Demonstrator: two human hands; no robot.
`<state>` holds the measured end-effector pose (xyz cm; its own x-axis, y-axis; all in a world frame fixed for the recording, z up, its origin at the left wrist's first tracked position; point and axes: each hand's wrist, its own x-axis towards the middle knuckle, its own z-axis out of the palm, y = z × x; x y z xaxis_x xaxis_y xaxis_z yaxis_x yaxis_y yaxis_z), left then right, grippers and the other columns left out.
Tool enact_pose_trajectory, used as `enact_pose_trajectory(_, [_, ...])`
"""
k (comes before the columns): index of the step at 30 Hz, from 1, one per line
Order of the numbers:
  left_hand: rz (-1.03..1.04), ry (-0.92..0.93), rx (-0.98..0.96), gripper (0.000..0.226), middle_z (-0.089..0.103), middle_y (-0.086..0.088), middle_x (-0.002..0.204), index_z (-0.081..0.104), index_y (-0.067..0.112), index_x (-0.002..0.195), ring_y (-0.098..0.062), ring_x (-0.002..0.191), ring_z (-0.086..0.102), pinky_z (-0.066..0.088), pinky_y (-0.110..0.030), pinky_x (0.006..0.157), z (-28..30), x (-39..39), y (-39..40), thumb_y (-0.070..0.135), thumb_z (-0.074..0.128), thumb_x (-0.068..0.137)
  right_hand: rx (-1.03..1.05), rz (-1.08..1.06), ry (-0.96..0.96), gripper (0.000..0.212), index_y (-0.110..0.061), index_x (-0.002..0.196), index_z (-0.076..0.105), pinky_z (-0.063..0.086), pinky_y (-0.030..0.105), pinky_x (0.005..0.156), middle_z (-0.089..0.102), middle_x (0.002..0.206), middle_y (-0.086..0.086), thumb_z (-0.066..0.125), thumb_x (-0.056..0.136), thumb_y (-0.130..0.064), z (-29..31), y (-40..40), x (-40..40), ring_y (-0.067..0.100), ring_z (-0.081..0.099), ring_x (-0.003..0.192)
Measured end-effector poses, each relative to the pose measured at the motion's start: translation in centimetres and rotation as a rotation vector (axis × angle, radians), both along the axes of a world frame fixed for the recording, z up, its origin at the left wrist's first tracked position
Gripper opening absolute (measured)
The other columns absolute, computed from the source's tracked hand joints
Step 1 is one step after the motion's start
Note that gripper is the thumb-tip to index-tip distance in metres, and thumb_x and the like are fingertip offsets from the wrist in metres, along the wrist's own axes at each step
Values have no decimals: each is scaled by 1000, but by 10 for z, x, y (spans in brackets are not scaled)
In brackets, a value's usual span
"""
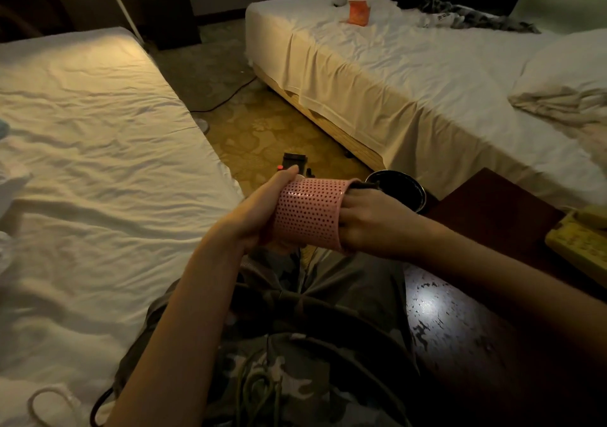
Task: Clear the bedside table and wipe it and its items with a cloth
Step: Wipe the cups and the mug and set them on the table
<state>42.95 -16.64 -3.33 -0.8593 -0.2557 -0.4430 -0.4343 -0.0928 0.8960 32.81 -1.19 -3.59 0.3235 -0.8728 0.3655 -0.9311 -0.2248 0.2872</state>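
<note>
A pink perforated cup-shaped holder (307, 213) lies on its side in front of me, above my lap. My left hand (259, 210) grips its base from the left. The fingers of my right hand (374, 223) reach into its open mouth, pressing a dark cloth (364, 186) whose edge shows at the rim. The bedside table (492, 216), dark red-brown, stands at the right with a yellowish telephone (581, 239) on its right part.
A dark round bin (399, 190) stands on the floor behind my right hand. White beds lie left (98, 164) and right (427, 75), with patterned carpet between. An orange box (358, 11) sits on the far bed. A cable runs across the floor.
</note>
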Motion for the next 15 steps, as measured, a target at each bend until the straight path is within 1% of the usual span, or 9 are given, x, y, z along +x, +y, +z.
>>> enact_pose_trajectory(2, [40,35,-96,44,65,-8,80,55,26,94,-19,56,66,46,-21,42,0,-3,0,60,27,93,4,-99,-26,27,0,91,72,56,34,70,71,91,17,65,66,-10,-3,-3,-1,32,70,84])
enact_pose_trajectory(3, [78,64,-143,44,65,-9,86,54,27,93,-21,62,67,47,-23,47,0,-5,0,62,26,93,5,-158,-72,27,0,92,71,55,28,66,70,92,17,63,67,-7,-3,-5,1,30,70,82])
enact_pose_trajectory(4, [121,96,-170,44,65,-10,91,54,27,92,-23,70,67,48,-25,52,0,-7,-1,62,26,93,61,-229,-180,27,1,96,70,52,20,64,69,95,17,64,70,-1,-2,-7,2,28,70,83])
enact_pose_trajectory(6, [220,185,-146,42,64,-10,99,55,27,92,-25,79,64,49,-27,55,-1,-7,0,59,29,93,192,-424,-439,32,-3,115,62,37,4,73,61,115,13,59,83,4,1,-12,3,21,62,102])
enact_pose_trajectory(7, [278,238,-115,41,64,-9,100,57,26,93,-24,80,63,49,-26,51,-3,-6,1,59,34,91,279,-498,-571,34,-6,122,57,33,0,71,56,121,7,51,90,2,0,-13,5,15,55,110])
enact_pose_trajectory(9, [372,339,-50,47,64,-10,101,62,22,95,-23,82,64,49,-27,47,-10,-4,1,63,45,76,348,-530,-810,34,-8,124,55,35,3,76,50,120,0,47,92,1,-2,-19,11,7,46,114])
enact_pose_trajectory(11, [458,461,-51,56,66,-11,103,65,20,95,-26,89,65,51,-31,53,-19,-3,-2,63,48,64,313,-470,-1066,36,-9,125,53,41,10,90,50,126,1,52,91,-1,-3,-21,19,8,45,117])
enact_pose_trajectory(13, [512,630,-147,49,67,-4,98,67,21,94,-19,93,64,51,-30,65,-23,-2,-5,57,46,68,302,-448,-1432,41,-13,130,48,47,22,94,53,124,1,54,91,-2,-3,-22,26,12,50,115])
enact_pose_trajectory(15, [473,766,-243,45,67,6,93,65,18,97,-10,92,62,50,-24,73,-28,-3,-10,50,43,75,258,-364,-1893,38,-17,125,47,49,32,95,55,120,5,48,92,1,-2,-23,31,20,54,115])
